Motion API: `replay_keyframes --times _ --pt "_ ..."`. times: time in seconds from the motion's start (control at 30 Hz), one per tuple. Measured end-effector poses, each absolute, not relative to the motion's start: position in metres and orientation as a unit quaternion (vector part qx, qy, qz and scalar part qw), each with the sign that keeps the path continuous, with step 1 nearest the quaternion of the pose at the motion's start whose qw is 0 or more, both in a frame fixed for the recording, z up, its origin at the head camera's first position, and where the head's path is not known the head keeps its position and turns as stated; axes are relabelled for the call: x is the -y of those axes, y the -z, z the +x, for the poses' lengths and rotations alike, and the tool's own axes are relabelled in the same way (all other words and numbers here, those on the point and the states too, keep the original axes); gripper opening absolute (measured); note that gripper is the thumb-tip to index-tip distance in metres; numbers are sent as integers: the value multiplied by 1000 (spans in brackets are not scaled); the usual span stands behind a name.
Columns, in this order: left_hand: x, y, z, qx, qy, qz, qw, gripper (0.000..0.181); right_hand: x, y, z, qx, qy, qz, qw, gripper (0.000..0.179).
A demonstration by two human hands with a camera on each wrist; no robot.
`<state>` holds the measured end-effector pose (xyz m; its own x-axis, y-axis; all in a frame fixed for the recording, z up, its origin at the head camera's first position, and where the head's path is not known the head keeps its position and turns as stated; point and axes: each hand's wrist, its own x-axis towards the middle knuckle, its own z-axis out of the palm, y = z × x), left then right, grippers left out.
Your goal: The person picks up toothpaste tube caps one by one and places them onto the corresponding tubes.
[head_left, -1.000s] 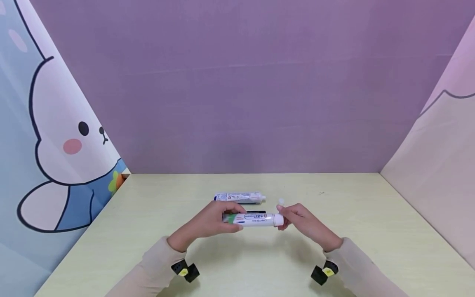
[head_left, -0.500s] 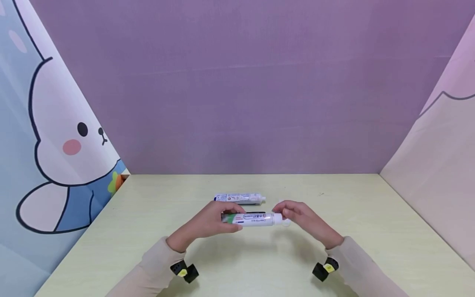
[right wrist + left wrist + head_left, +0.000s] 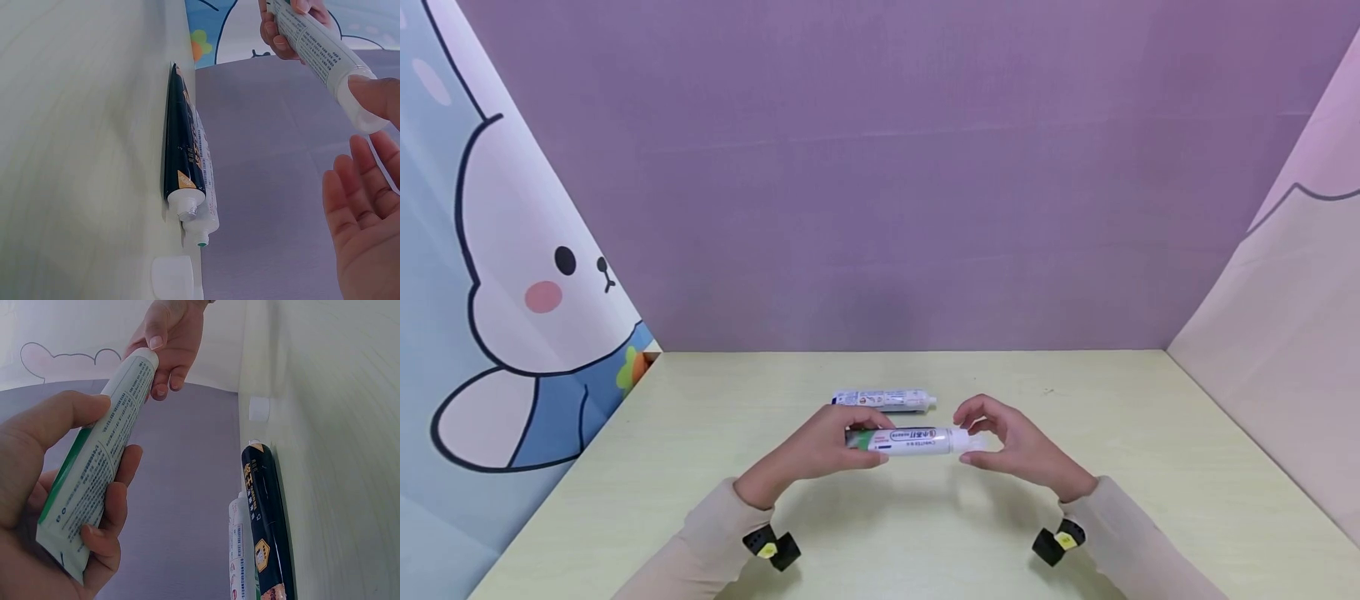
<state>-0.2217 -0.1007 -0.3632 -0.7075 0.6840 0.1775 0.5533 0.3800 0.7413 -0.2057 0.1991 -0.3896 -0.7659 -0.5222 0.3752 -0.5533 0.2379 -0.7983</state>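
Note:
In the head view my left hand (image 3: 820, 454) grips a white and green toothpaste tube (image 3: 913, 441) near its crimped end, holding it level above the table. The thumb lies along one side and the fingers curl round the other, as the left wrist view shows. At the opposite end my right hand (image 3: 1022, 446) has thumb and fingers on either side of the white cap (image 3: 361, 103). The thumb overlaps the cap in the right wrist view, with the fingertips right beside it. The remaining fingers are loosely bent.
Behind the held tube, a black toothpaste tube (image 3: 184, 137) and a white toothpaste tube (image 3: 886, 401) lie side by side on the pale table (image 3: 1150, 467). A loose white cap (image 3: 173, 278) sits past their nozzles. A purple panel (image 3: 880, 183) rises behind the table.
My right hand has turned at the cap end; its thumb has come down below the cap and its fingers have lifted above it. My left hand holds the tube nearly still.

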Motion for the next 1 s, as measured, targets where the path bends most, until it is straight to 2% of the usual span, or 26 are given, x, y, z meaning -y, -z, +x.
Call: replay_keyframes --times 0.43,1.0 --pt "101 362 -221 -826 -418 369 82 27 -200 388 -204 791 -504 346 29 28" --pt "97 365 -223 -828 -417 365 80 27 -203 391 -208 804 -501 319 20 16"
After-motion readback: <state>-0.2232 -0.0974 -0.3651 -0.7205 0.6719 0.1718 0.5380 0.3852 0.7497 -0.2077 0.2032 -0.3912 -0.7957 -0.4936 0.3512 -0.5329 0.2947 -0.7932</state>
